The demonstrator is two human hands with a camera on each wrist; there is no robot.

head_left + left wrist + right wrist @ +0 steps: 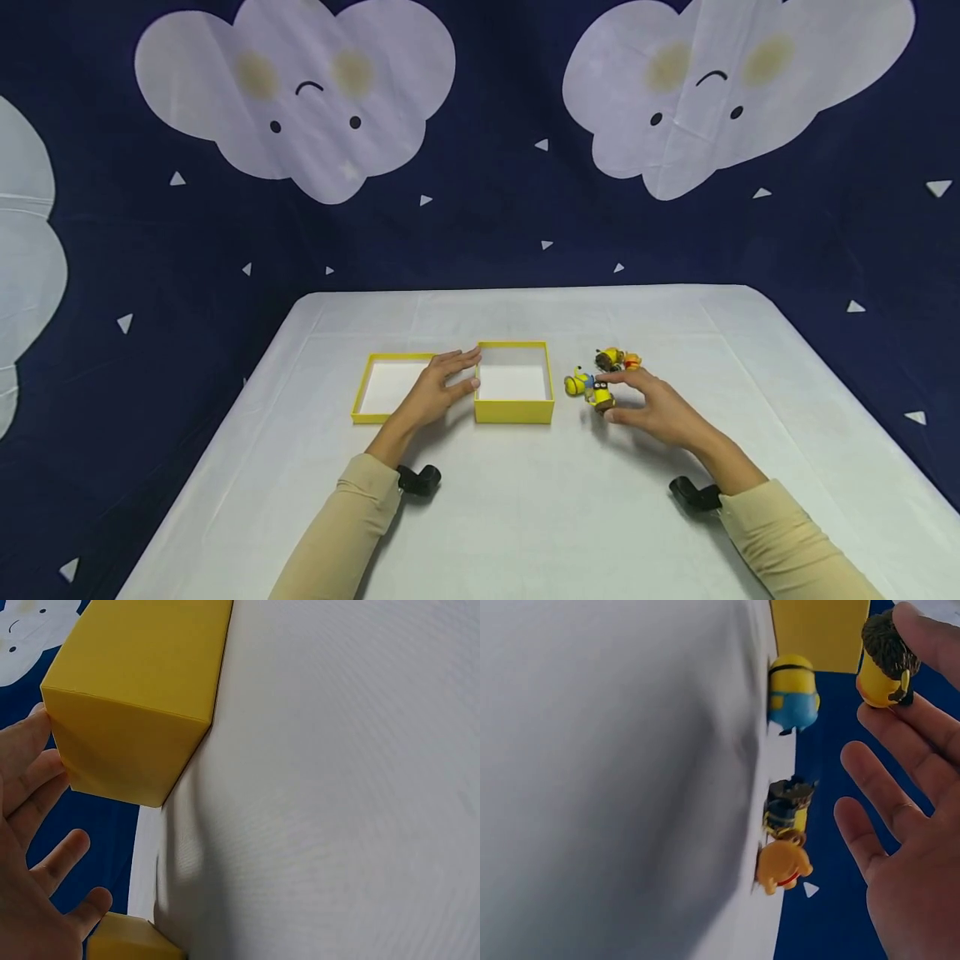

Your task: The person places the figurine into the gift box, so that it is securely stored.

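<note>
My right hand (pixel 656 408) pinches a small yellow toy figure (pixel 882 660) with a dark brown shaggy part between thumb and fingers, lifted off the table. Just left of it in the head view lies a yellow-and-blue toy figure (pixel 577 384). Behind them are a yellow-and-dark toy figure (pixel 609 359) and an orange toy bear (pixel 784 862) with a red band. My left hand (pixel 438 389) touches the left side of a yellow box (pixel 513 412) with extended fingertips. The box stands open at the top with a white inside, and nothing shows in it.
Left of the box, a shallow yellow lid (pixel 367 392) lies with its white inside up, partly behind my left hand. A white cloth covers the table (pixel 525 517). Behind it hangs a dark blue curtain (pixel 495 225) with clouds and triangles.
</note>
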